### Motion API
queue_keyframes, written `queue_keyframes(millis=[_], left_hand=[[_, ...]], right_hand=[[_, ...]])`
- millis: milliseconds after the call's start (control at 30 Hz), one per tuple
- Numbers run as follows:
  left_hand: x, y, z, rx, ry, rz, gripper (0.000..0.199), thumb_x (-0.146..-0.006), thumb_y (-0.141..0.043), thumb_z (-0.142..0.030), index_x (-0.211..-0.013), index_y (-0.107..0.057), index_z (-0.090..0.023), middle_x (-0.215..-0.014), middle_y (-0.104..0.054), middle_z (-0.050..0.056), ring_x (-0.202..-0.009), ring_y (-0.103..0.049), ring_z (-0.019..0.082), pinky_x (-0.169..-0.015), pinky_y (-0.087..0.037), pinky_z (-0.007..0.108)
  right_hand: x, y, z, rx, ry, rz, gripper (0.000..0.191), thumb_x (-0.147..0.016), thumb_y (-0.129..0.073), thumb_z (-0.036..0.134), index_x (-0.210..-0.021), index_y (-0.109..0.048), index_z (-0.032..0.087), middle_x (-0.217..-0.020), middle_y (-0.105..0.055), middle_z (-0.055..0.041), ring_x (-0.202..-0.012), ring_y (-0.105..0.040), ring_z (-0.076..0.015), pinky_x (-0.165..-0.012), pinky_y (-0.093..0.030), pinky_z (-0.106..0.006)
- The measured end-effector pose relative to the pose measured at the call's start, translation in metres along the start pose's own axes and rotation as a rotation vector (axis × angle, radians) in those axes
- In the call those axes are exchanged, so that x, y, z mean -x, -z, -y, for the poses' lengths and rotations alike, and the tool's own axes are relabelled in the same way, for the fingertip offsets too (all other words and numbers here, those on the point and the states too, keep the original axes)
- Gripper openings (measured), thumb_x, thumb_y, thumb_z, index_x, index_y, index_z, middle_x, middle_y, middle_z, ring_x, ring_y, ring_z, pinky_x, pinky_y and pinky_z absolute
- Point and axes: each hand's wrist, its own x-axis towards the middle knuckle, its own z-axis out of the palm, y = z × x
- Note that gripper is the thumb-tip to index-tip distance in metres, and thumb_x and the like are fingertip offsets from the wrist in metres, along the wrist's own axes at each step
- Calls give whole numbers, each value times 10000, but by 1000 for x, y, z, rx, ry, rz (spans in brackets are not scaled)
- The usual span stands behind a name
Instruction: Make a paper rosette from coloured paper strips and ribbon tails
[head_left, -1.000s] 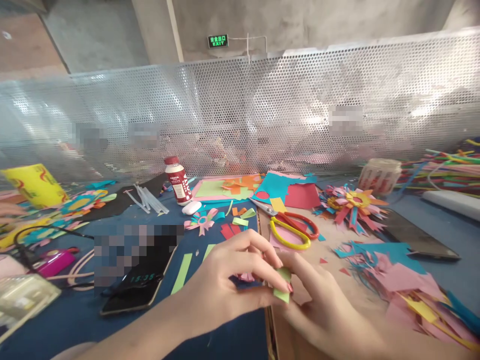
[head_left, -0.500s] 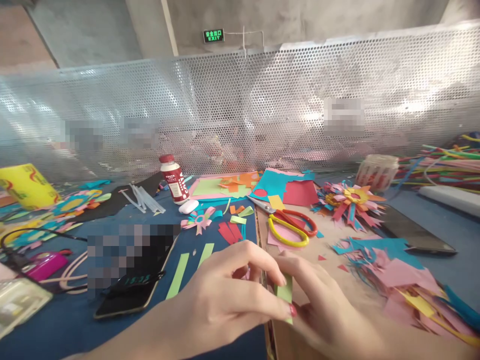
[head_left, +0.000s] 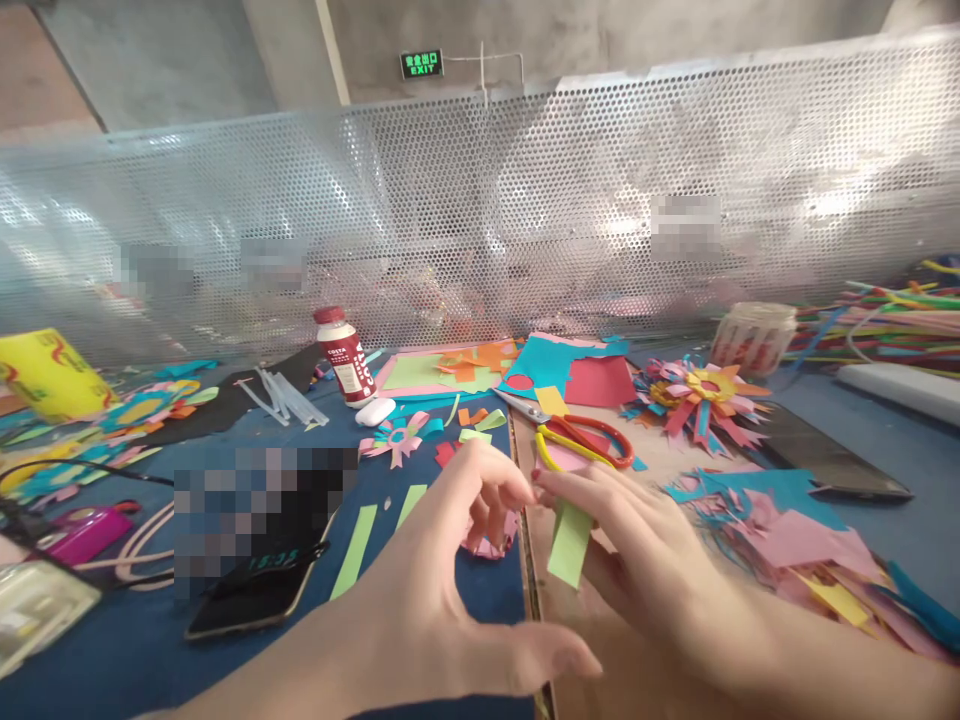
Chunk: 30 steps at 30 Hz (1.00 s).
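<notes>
My right hand is closed on a short light-green paper strip, its free end pointing down toward me. Across from it, my left hand is empty, with the thumb spread wide from the curled fingers. A pink paper piece lies beneath the left fingers, partly hidden. Just beyond the hands rest the scissors with yellow and red handles; my right fingers cover part of the yellow loop. Left of my left hand, two more green strips lie flat on the blue surface.
A phone lies at left, near a red-capped bottle and a white earbud case. Coloured paper sheets are at the back. A paper flower, scraps and a dark phone-like slab lie right. A perforated metal screen stands behind.
My left hand has let go of the green strip, opened and drawn away leftward. The strip stays in my right hand, its end now showing more fully.
</notes>
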Motion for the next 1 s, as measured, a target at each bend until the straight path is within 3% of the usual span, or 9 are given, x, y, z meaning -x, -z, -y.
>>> queue_keyframes(millis=[67, 167, 367, 533, 667, 800, 1000], left_hand=[[-2, -1, -3, 162, 179, 150, 318, -811, -523, -504, -840, -486, -190, -744, -467, -14, -653, -425, 113, -603, -392, 226], [-5, -2, -6, 396, 344, 328, 426, -910, -311, -491, -756, -520, -153, -671, -525, 0, -565, -431, 87, -565, -379, 214], [-5, -4, -5, 453, 439, 287, 218, -843, -546, -359, -777, -552, -150, -698, -567, -14, -658, -508, 88, -607, -397, 188], [-5, -5, -5, 172, 304, 139, 137, -857, -503, -275, -776, -555, -177, -712, -551, -29, -645, -486, 92, -585, -383, 197], [-5, -5, -6, -107, 142, 70, 164, -830, -494, -197, -668, -495, -173, -602, -460, -55, -542, -415, 77, -506, -331, 192], [-4, -5, -4, -229, 16, 56, 132, -794, -499, -136, -668, -485, -175, -600, -470, -56, -531, -420, 77, -491, -327, 191], [-4, -7, 2, -345, -168, 5, 142, -790, -512, -73, -690, -483, -169, -633, -491, -48, -564, -449, 72, -528, -365, 175]], right_hand=[[-3, 3, -4, 77, 94, 8, 302, -890, -402, 137, -1186, -449, 100, -822, -640, -97, -752, -595, -220, -613, -505, -332], [-9, 9, -5, 127, 189, 25, 314, -881, -377, 80, -1181, -464, 46, -857, -643, -127, -763, -585, -221, -646, -501, -344], [-11, 12, -6, 217, 248, 26, 308, -893, -327, 97, -1140, -505, 50, -886, -651, -147, -764, -587, -245, -565, -485, -330], [-7, 4, -11, 100, 146, -7, 425, -837, -413, 63, -1262, -387, 71, -886, -633, -118, -777, -572, -224, -602, -492, -321], [-8, 4, -9, -143, -3, -30, 483, -764, -415, 54, -1245, -379, 90, -940, -625, -123, -809, -592, -212, -649, -509, -337], [-10, 10, -4, -322, 6, -35, 456, -743, -436, 150, -1193, -428, 84, -913, -617, -131, -804, -597, -224, -661, -516, -369], [-9, 7, -1, -273, 16, 20, 307, -819, -434, 135, -1124, -466, 131, -819, -622, -85, -704, -594, -187, -587, -504, -325]])
